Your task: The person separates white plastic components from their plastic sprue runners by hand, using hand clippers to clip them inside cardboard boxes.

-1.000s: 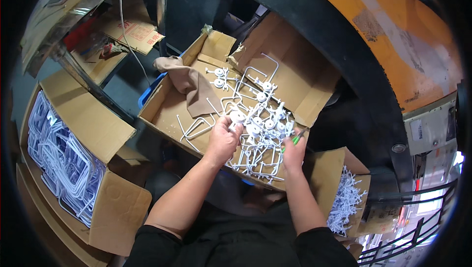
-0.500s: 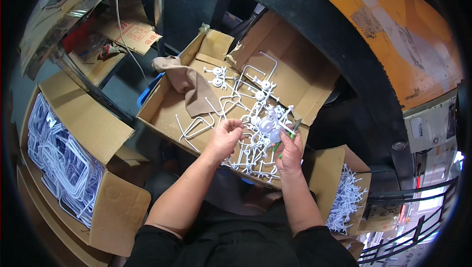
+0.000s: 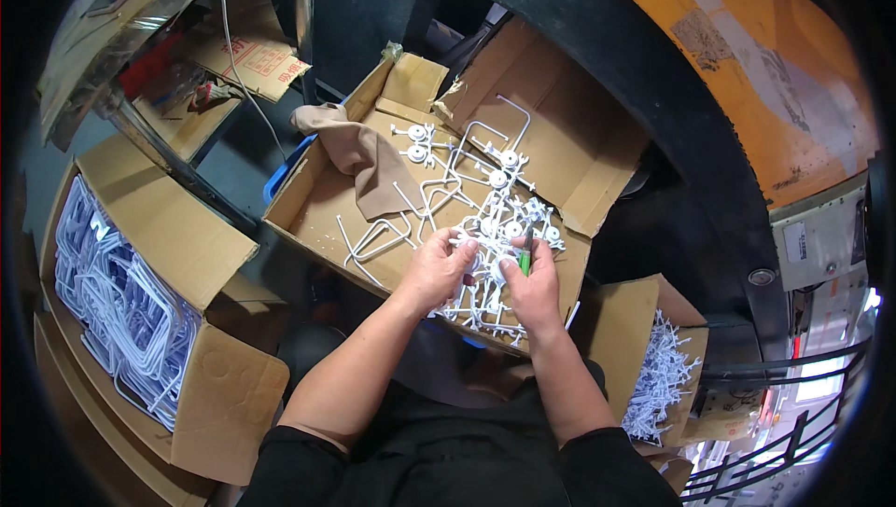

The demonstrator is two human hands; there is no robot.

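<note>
Over the front of an open cardboard box point(image 3: 303, 192), my two hands are close together among white plastic moulded pieces. My right hand point(image 3: 536, 294) is closed around green-handled cutters point(image 3: 525, 262), whose dark tip points away from me. Its thumb also touches a round white plastic part point(image 3: 505, 268). My left hand point(image 3: 437, 274) is closed in a pinch at the left side of this white plastic part. Its fingertips partly hide what they grip. Beneath and beyond both hands lies a tangle of white pieces point(image 3: 485, 313) with thin branches and round discs.
Bent white plastic rods point(image 3: 378, 238) and a brown cloth point(image 3: 359, 157) lie inside the box. A carton of white rods point(image 3: 126, 302) stands at the left. A smaller carton of white branched pieces point(image 3: 658, 386) is at the right. An orange machine point(image 3: 747, 69) rises beyond.
My right hand has moved left and nearer to my left hand. The cutters now point more straight away from me. My left hand has shifted slightly right, onto the white part.
</note>
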